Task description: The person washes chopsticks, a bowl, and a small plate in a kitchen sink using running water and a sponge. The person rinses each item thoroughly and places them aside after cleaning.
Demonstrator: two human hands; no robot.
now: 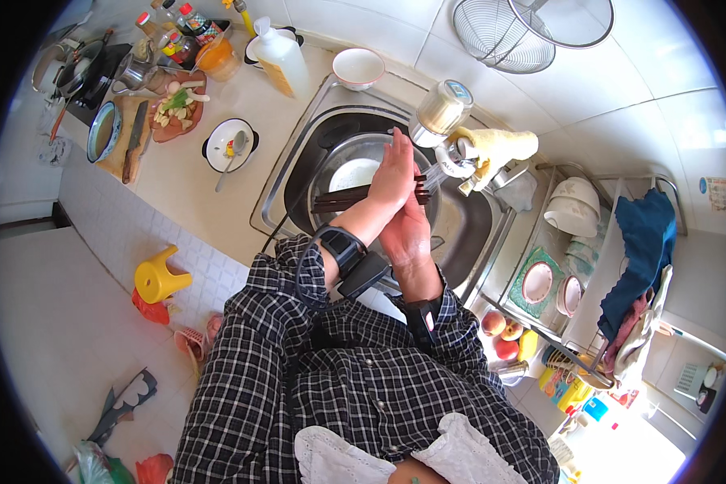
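Observation:
Pressed palm to palm over the sink, my left hand (pixel 392 172) and my right hand (pixel 406 233) hold a bundle of dark wooden chopsticks (pixel 342 198) between them. The chopsticks lie sideways, their ends sticking out on both sides of the hands. Below is a metal basin (pixel 354 145), partly hidden by my hands, with a white bowl (pixel 348 172) inside it. Water (pixel 434 177) runs from the tap (pixel 454 162) just right of the chopstick ends. The basin stands in a stainless steel sink (pixel 481 254).
A yellow cloth (pixel 508 145) drapes over the tap fitting. Left on the counter are a small bowl with a spoon (pixel 230 145), a knife (pixel 135 136) on a cutting board and a pump bottle (pixel 281 60). A bowl (pixel 359 66) stands behind the sink; a dish rack (pixel 529 242) is right.

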